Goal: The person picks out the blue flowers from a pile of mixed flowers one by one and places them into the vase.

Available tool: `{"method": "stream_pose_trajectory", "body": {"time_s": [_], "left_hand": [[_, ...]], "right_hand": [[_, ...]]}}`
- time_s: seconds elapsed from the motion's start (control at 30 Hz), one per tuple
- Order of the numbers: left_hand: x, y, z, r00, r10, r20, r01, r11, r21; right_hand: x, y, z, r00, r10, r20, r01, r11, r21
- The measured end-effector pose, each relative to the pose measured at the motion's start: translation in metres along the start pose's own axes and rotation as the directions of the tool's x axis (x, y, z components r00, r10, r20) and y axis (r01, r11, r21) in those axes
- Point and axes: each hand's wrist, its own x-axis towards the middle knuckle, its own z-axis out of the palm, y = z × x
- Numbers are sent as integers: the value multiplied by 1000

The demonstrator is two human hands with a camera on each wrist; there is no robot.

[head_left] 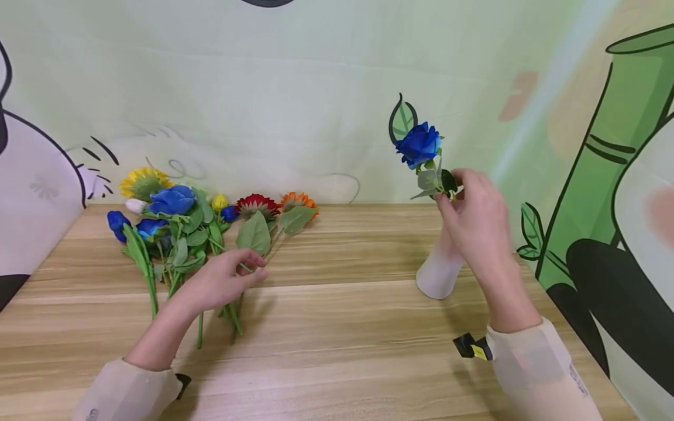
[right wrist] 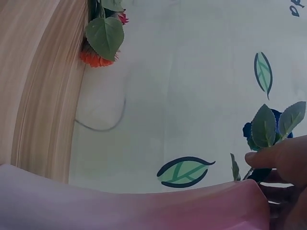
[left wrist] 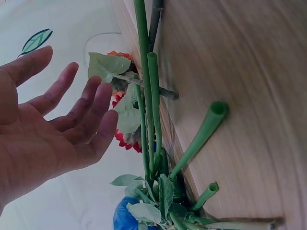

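Observation:
A blue rose stands up out of a pale vase. My right hand pinches its leafy stem just above the rim, and covers part of the vase's upper half. In the right wrist view the vase is white and pinkish, with the thumb and fingers at its mouth. My left hand hovers over the stems of the flowers on the left, fingers loosely bent and holding nothing. The left wrist view shows that palm apart from the green stems.
On the left of the wooden table lie several artificial flowers: a yellow sunflower, blue roses, blue and yellow buds, a red flower and an orange one. A printed cloth wall stands behind.

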Motion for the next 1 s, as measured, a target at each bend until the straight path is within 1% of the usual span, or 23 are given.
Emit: {"method": "stream_pose_trajectory", "body": {"time_s": [0.17,0.23,0.4,0.47,0.57,0.63,0.7,0.83,0.93,1.0], "left_hand": [[-1,-1,0,1000,0,-2,0,1000,6],[-1,-2,1,1000,2,-2,-2,1000,8],[-2,-3,0,1000,6,-2,-6,1000,11],[-2,-3,0,1000,7,-3,-7,1000,13],[-2,-4,0,1000,5,-1,-5,1000,16],[-2,-5,0,1000,3,0,-3,1000,17],[-2,-5,0,1000,0,2,0,1000,17],[-2,-4,0,1000,-5,5,5,1000,16],[-1,-3,0,1000,-3,8,3,1000,16],[-1,-3,0,1000,-2,10,2,1000,15]], "right_hand": [[2,1,1,1000,1,16,-1,1000,-8],[1,2,0,999,23,26,-22,999,-24],[-2,7,-8,991,102,90,-96,993,-68],[-3,9,-10,987,120,102,-115,992,-59],[-4,11,-12,989,115,88,-114,993,-18],[-4,10,-13,992,99,78,-101,995,13],[-4,10,-15,995,68,78,-71,997,33],[-4,9,-18,994,6,111,-13,998,61],[-3,8,-18,993,-58,107,48,994,95],[-3,7,-16,990,-116,80,106,987,122]]}}
